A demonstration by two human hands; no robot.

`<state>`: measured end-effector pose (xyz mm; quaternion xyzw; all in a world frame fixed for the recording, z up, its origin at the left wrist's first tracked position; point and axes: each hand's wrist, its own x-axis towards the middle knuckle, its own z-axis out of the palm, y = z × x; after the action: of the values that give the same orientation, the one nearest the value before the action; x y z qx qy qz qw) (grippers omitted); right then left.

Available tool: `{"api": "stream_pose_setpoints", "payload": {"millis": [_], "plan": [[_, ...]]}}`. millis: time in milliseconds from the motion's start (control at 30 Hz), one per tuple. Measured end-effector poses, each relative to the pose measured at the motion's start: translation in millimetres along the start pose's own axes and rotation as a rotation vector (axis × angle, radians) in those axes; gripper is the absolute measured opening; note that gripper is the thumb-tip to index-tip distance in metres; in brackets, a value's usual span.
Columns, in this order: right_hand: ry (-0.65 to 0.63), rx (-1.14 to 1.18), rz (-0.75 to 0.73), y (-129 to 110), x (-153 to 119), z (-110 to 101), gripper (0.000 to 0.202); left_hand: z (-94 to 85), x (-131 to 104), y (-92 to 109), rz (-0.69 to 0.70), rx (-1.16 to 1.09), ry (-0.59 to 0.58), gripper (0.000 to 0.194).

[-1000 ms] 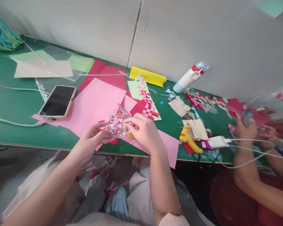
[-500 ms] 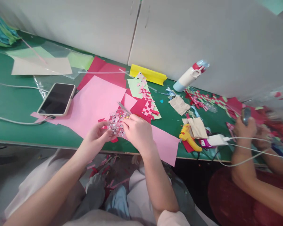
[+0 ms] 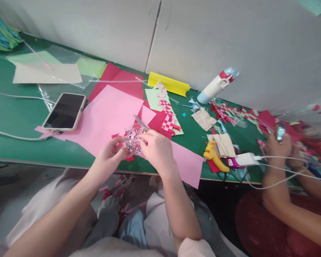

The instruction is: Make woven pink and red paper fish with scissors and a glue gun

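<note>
A round clear plastic case of small googly eyes (image 3: 133,140) is held over the pink paper (image 3: 109,110). My left hand (image 3: 110,154) grips its left edge between thumb and fingers. On the other side, my right hand (image 3: 158,147) has thumb and fingertips pinched together at the case's right part; whether a single eye is between them is too small to tell. Scissors (image 3: 140,121) lie just beyond the case, their blades pointing away. Woven pink, red and white paper strips (image 3: 167,110) rest on a light green sheet to the right.
A phone (image 3: 64,111) with a white cable lies at left. To the right are a yellow glue gun (image 3: 214,157), a white charger (image 3: 246,159) and a leaning bottle (image 3: 215,86). A folded yellow strip (image 3: 168,84) sits by the wall. At far right another person's hand (image 3: 278,144) holds a phone.
My hands stay at the case with almost no movement. The other person's phone at right now shows a brighter screen.
</note>
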<state>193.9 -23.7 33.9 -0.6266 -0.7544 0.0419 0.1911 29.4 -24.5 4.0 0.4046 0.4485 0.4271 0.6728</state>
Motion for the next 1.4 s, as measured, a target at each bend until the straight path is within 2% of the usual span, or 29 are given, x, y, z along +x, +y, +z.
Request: {"api": "stream_pose_setpoints", "payload": {"millis": [233, 467, 633, 1033, 1200, 1400], "plan": [[0.044, 0.114, -0.033, 0.1, 1.1, -8.0, 0.019, 2.9, -0.7, 0.7, -0.056, -0.006, -0.052, 0.053], [-0.141, 0.021, -0.097, 2.1, 1.7, -15.8, 0.029, 6.8, -5.5, -2.0, -0.118, 0.044, -0.162, 0.051], [-0.217, -0.056, -0.116, 0.8, -0.9, -18.6, 0.035, 6.6, -5.7, -4.9, -0.131, 0.021, -0.14, 0.048], [-0.278, -0.118, -0.139, -0.7, 0.1, -22.1, 0.031, 5.5, -5.1, -2.7, -0.146, 0.058, -0.12, 0.046], [-0.312, -0.141, -0.146, -2.2, 2.7, -22.9, 0.029, 5.6, -5.4, -2.2, -0.154, 0.066, -0.163, 0.04], [-0.287, -0.106, -0.18, 2.3, 3.4, -20.3, 0.026, 1.7, -4.1, -8.4, -0.12, 0.103, -0.206, 0.039]]}}
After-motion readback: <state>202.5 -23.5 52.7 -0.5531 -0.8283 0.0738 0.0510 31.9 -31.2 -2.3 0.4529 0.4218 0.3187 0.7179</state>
